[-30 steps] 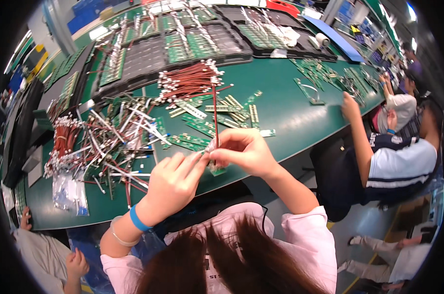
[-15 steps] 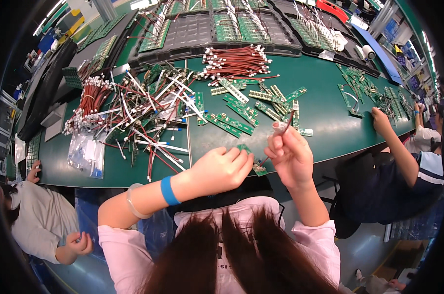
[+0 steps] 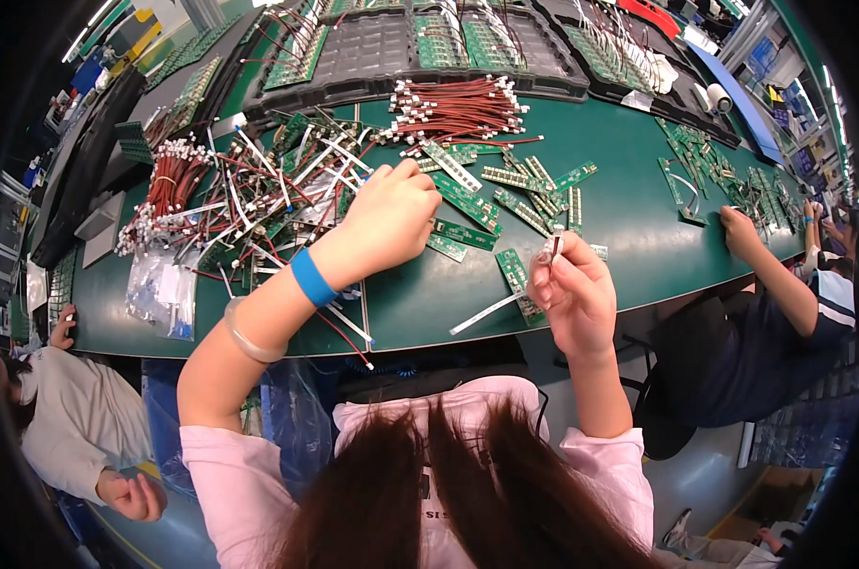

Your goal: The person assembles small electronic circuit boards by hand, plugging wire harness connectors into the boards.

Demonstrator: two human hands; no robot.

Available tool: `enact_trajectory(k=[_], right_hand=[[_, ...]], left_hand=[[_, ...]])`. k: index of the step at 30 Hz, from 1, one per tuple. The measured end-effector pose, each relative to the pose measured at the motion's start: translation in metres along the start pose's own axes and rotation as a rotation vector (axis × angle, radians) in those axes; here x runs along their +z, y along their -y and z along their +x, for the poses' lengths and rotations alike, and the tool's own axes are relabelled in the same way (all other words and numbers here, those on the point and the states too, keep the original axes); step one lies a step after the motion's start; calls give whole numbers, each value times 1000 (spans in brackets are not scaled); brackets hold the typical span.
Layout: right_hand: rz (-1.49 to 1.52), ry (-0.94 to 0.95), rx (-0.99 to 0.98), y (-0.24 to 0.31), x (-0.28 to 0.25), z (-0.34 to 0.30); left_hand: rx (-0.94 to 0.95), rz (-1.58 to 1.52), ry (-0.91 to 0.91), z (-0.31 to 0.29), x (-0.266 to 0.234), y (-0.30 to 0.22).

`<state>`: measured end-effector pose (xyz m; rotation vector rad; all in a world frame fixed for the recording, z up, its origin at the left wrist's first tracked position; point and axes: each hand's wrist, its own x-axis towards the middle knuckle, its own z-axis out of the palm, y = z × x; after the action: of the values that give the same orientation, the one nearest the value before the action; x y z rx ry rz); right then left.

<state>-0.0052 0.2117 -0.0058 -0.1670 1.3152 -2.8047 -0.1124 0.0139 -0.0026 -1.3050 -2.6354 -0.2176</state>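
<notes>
One green circuit board [image 3: 513, 272] in the head view is lying just left of the nearer right hand [image 3: 578, 289], long axis slanting away from the person; that hand is pinching a whitish piece [image 3: 546, 252]. What the left hand [image 3: 384, 220] is holding cannot be told.

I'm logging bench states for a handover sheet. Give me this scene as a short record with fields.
Left hand: above the green table, fingers curled, contents hidden
Left wrist: blue band
Right hand: pinching a small white piece
Near right hand: green circuit board, white flat cable
Far side: red cables, black tray
</notes>
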Motion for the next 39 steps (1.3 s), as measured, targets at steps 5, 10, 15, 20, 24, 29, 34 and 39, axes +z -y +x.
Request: enact_trajectory(k=[5, 10, 15, 20, 24, 29, 34, 39], right_hand=[[16, 68, 32, -1, -1, 5], [-115, 79, -82, -5, 1, 8], [-554, 131, -174, -5, 28, 10], [-669, 160, -176, -8, 45, 16], [-886, 136, -274, -13, 49, 17], [-1173, 93, -485, -19, 53, 17], [-1315, 129, -590, -22, 61, 17], [-1348, 120, -618, -22, 67, 17]], left_hand=[[-175, -326, -176, -8, -7, -1], [-381, -896, -167, -17, -39, -16], [-449, -1563, -205, -39, -42, -39], [-564, -1368, -303, -52, -40, -59], [-602, -1332, -362, -56, -38, -67], [-502, -1161, -351, -61, -37, -66], [-484, -870, -382, -65, -33, -66], [-434, -708, -426, -67, -32, -67]])
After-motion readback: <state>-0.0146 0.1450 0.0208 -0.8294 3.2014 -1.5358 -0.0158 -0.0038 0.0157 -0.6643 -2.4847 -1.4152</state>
